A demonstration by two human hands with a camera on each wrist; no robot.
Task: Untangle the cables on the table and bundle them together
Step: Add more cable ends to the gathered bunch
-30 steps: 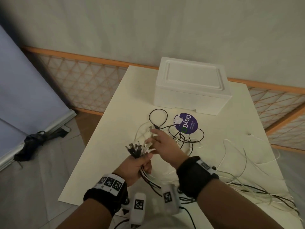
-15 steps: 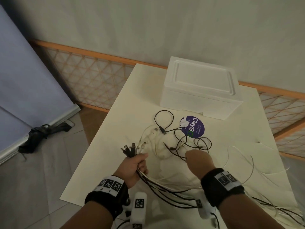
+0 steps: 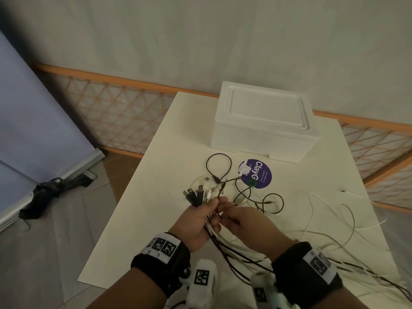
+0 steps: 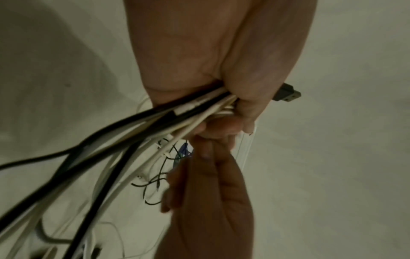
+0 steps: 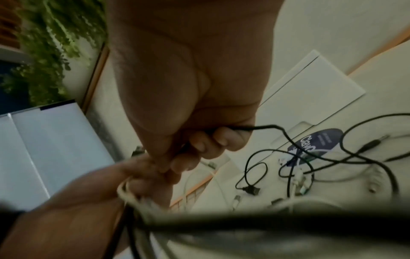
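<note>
Cables (image 3: 225,246) in black and white are gathered into a bunch in the left hand (image 3: 198,221), whose grip is a closed fist around them above the near half of the desk (image 3: 156,175). Their plugs (image 3: 196,196) fan out past the top of the fist, toward the far edge. Below the fist the bunch trails down and off toward the near right corner, where more thin white wires lie loose on the desk.

The right hand (image 3: 247,226) sits just beside the left, fingertips touching it. From the head view its hold is hard to read. The right wrist view shows it plainly: the fingers (image 5: 208,142) are curled around one thin black cable (image 5: 288,136), which runs out of the hand and away to a tangle of dark loops (image 3: 256,195) on the desk.

The left wrist view shows what the head view hides: the underside of the fist (image 4: 221,78), with thick black and white cables (image 4: 133,126) squeezed between palm and fingers, and one dark plug (image 4: 287,92) poking out the far side.

Beyond the hands, the tangle lies against a round purple sticker (image 3: 256,173). A white foam box (image 3: 265,121), lid on, stands by the far edge.
</note>
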